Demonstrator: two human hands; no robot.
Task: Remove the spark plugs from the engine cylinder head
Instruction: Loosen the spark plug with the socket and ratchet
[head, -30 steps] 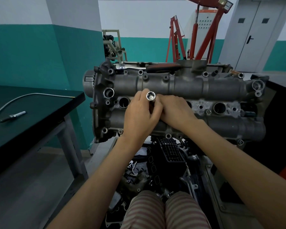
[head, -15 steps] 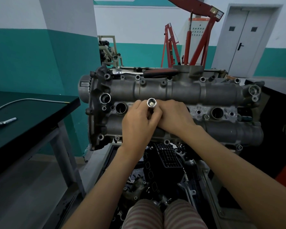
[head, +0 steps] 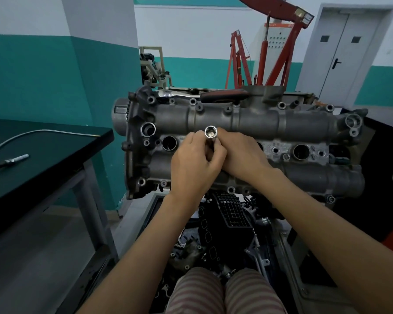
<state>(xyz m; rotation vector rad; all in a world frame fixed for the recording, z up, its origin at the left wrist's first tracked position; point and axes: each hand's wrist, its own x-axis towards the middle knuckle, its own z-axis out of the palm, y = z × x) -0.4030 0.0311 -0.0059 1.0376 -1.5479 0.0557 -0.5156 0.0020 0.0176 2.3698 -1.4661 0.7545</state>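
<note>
The grey engine cylinder head (head: 259, 123) stands in front of me with a row of round plug wells; the leftmost well (head: 169, 142) and a right well (head: 301, 152) are open and dark. A shiny spark plug socket (head: 211, 132) sticks up out of the second well, its open end facing me. My left hand (head: 194, 163) grips the socket's shaft with curled fingers. My right hand (head: 243, 155) curls around it from the right, fingertips meeting the left hand. The well under my hands is hidden.
A ratchet with a red-black handle (head: 222, 96) lies on the head's far edge. A dark workbench (head: 43, 155) at left carries a removed spark plug (head: 10, 161) and a thin metal tube (head: 43, 132). A red engine crane (head: 270, 55) stands behind. Engine parts lie below my knees.
My hands have stayed on the socket and shifted only slightly around it. The view tilted up, so the head appears lower in frame.
</note>
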